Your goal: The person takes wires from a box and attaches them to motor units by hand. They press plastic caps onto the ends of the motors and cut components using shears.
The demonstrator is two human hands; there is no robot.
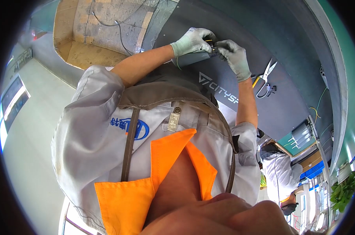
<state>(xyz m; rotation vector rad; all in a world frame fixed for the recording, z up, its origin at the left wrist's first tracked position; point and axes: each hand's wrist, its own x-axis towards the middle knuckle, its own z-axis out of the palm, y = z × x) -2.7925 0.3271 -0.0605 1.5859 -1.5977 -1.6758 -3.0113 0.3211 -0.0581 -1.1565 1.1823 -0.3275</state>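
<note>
Grey housing (193, 58) lies near the front of the person, at the upper middle of the view, over a dark mat (279, 113) that shows the white letters "CITYSP". Next in size comes an open brown carton (95, 55) to the left, a dark cable (119, 34) curling over its ribbed bottom. Off to the right, a co-worker (277, 168) in a pale shirt bends over.

Both of the person's hands wear pale gloves. The left hand (196, 40) is curled over the housing, fingers and thumb drawn in narrowly on it near its dark end (212, 47). The right hand (234, 57) meets that end from the other side, its fingertips close together; whether they pinch anything cannot be told.

Scissors (265, 76) lie on the mat beyond the right forearm, blades parted, with small dark pieces (270, 90) just beside the handles. Thinnest of all, a green wire (177, 62) loops at the housing's near side.
</note>
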